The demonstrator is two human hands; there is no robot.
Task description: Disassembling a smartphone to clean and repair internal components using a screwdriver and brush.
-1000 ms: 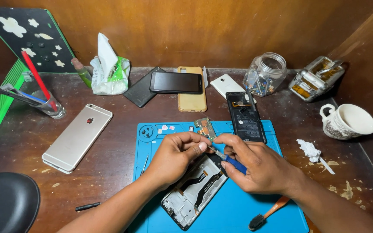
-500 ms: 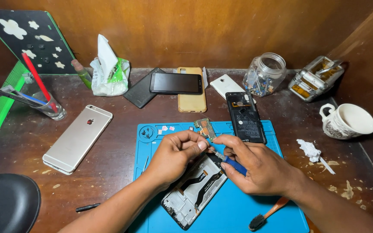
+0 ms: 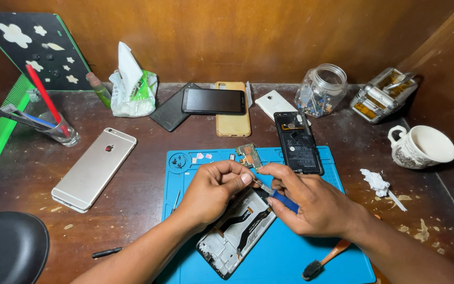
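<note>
Left hand (image 3: 214,190) pins the opened phone frame (image 3: 236,231) to the blue mat (image 3: 290,263); right hand (image 3: 311,202) fingers pinch a blue-handled screwdriver (image 3: 279,198) over it.

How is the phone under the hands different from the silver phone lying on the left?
The opened phone has no cover, so its insides show; the silver phone is closed and whole. The opened phone lies on the blue mat, with the left hand and right hand on it; the silver phone lies untouched on the wooden table. Both lie flat and slanted.
</note>
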